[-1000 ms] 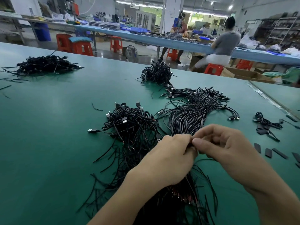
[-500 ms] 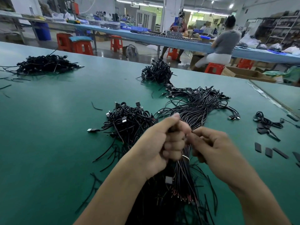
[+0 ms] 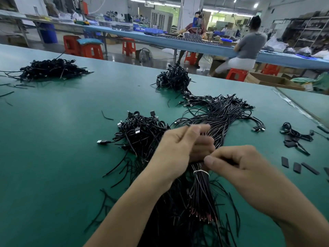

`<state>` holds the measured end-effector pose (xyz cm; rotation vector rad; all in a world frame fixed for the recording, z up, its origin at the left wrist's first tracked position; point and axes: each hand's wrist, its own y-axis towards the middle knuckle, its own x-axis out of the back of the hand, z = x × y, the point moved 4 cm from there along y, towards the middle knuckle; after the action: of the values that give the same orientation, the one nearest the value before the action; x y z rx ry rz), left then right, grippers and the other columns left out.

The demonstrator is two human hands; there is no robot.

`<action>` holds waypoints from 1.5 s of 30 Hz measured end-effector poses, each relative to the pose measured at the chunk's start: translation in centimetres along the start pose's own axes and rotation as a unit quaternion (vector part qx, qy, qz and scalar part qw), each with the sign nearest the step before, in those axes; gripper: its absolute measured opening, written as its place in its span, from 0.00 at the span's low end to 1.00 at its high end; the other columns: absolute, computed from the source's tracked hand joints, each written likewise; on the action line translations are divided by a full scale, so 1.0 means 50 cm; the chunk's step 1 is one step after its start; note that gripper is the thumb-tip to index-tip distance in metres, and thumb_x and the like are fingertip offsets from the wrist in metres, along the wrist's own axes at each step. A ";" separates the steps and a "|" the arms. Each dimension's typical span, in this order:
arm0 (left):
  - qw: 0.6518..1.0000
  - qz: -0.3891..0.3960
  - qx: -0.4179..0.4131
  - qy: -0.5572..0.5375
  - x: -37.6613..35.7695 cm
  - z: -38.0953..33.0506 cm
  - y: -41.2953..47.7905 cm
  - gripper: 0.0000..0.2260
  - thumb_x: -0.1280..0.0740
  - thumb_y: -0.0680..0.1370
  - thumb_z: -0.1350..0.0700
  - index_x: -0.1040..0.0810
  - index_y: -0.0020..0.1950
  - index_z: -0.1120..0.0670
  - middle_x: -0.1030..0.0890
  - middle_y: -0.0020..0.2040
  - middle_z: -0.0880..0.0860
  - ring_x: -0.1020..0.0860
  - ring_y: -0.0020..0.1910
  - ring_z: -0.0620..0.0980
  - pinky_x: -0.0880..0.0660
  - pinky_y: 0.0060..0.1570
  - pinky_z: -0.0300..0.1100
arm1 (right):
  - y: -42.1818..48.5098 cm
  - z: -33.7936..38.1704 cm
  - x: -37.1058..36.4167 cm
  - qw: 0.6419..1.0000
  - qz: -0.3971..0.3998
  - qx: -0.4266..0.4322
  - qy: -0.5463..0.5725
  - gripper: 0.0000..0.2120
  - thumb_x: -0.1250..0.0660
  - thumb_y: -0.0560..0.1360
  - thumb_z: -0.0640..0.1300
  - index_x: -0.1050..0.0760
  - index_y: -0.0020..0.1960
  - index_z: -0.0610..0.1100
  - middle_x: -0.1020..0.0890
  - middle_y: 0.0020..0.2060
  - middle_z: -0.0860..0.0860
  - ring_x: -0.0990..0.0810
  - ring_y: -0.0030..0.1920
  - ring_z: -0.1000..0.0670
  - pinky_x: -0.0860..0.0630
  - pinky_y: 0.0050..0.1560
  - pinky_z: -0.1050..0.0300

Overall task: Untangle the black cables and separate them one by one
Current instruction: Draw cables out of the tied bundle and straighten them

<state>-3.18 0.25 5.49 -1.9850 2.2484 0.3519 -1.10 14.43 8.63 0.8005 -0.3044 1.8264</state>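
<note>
Where the fingers (image 3: 201, 141) of the left hand (image 3: 178, 150) curl round the cable bundle (image 3: 220, 122), motion blur smears them. The thumb and forefinger seem to pinch strands on top. The right hand (image 3: 238, 166) pinches the same bundle between thumb (image 3: 211, 160) and curled fingers, just above the white band (image 3: 200, 172) tying it.

- Bundle runs from the worktop's (image 3: 53, 139) near edge towards its middle. Stripped wire ends (image 3: 203, 216) lie near, USB plugs (image 3: 231, 98) fan out far.
- Tangled heap (image 3: 142, 132) lies just left of the bundle, touching it.
- Second heap (image 3: 173, 77) sits at the far edge.
- Third heap (image 3: 51, 68) sits towards the far left corner.
- Small coil (image 3: 293, 134) and flat black strips (image 3: 284, 162) lie near the right edge.
- Carton label (image 3: 309, 87) beyond the worktop is too blurred to read.
</note>
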 end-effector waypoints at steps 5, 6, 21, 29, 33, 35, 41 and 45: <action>0.973 0.107 0.073 0.193 -0.034 0.008 -0.019 0.18 0.44 0.86 0.52 0.19 0.45 0.57 0.18 0.32 0.49 0.21 0.28 0.43 0.25 0.29 0.34 | -0.001 0.009 0.034 0.987 -0.120 0.043 0.099 0.07 0.26 0.65 0.53 0.17 0.38 0.50 0.17 0.31 0.48 0.21 0.32 0.47 0.23 0.35 0.56; 0.968 0.129 0.092 0.194 -0.038 0.007 -0.024 0.20 0.45 0.86 0.50 0.19 0.43 0.55 0.21 0.29 0.48 0.25 0.25 0.42 0.29 0.26 0.33 | 0.000 0.007 0.038 0.981 -0.137 0.046 0.127 0.09 0.27 0.63 0.54 0.17 0.38 0.49 0.17 0.32 0.47 0.21 0.32 0.48 0.23 0.35 0.57; 0.922 0.073 0.058 -0.375 -0.027 -0.035 -0.009 0.18 0.38 0.78 0.50 0.16 0.55 0.61 0.19 0.35 0.51 0.20 0.30 0.44 0.22 0.29 0.33 | 0.018 -0.007 -0.025 0.999 0.000 -0.011 0.052 0.11 0.35 0.75 0.56 0.20 0.36 0.55 0.25 0.24 0.53 0.31 0.26 0.57 0.34 0.28 0.58; 0.962 -0.085 -0.129 0.225 -0.001 -0.029 -0.017 0.15 0.40 0.80 0.43 0.17 0.53 0.49 0.14 0.48 0.52 0.15 0.49 0.51 0.17 0.51 0.51 | -0.004 0.024 0.012 0.998 -0.025 0.054 0.026 0.14 0.36 0.73 0.63 0.17 0.43 0.56 0.18 0.31 0.51 0.21 0.32 0.47 0.25 0.36 0.53; 0.987 0.078 0.063 0.125 -0.042 -0.018 -0.030 0.21 0.44 0.86 0.49 0.19 0.42 0.58 0.17 0.32 0.51 0.19 0.28 0.48 0.20 0.30 0.39 | -0.001 0.023 0.039 0.984 -0.130 0.077 0.097 0.11 0.28 0.68 0.59 0.17 0.39 0.52 0.17 0.31 0.48 0.21 0.31 0.51 0.25 0.34 0.63; 0.985 0.113 0.103 0.084 -0.049 -0.016 -0.035 0.24 0.46 0.86 0.48 0.18 0.39 0.55 0.21 0.27 0.49 0.26 0.22 0.43 0.30 0.22 0.32 | 0.001 0.016 0.044 0.976 -0.159 0.067 0.136 0.12 0.27 0.64 0.58 0.16 0.38 0.49 0.19 0.30 0.43 0.24 0.30 0.52 0.27 0.32 0.61; 0.950 0.184 0.165 -0.192 -0.044 -0.037 -0.035 0.19 0.41 0.79 0.47 0.26 0.31 0.52 0.39 0.20 0.43 0.40 0.17 0.38 0.45 0.16 0.30 | 0.012 -0.014 0.022 0.963 -0.151 0.011 0.221 0.14 0.31 0.65 0.60 0.15 0.39 0.51 0.31 0.25 0.53 0.38 0.27 0.52 0.43 0.26 0.57; 0.921 0.122 0.110 -0.353 -0.032 -0.053 -0.018 0.14 0.39 0.78 0.51 0.21 0.37 0.56 0.35 0.22 0.45 0.36 0.18 0.39 0.40 0.17 0.29 | 0.017 -0.017 0.000 0.984 -0.096 -0.023 0.148 0.15 0.35 0.66 0.64 0.16 0.42 0.57 0.27 0.25 0.52 0.37 0.26 0.51 0.41 0.27 0.60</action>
<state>-1.89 1.03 8.35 -1.1909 1.9328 0.6761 -2.18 14.54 8.15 0.4991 -0.0740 1.7204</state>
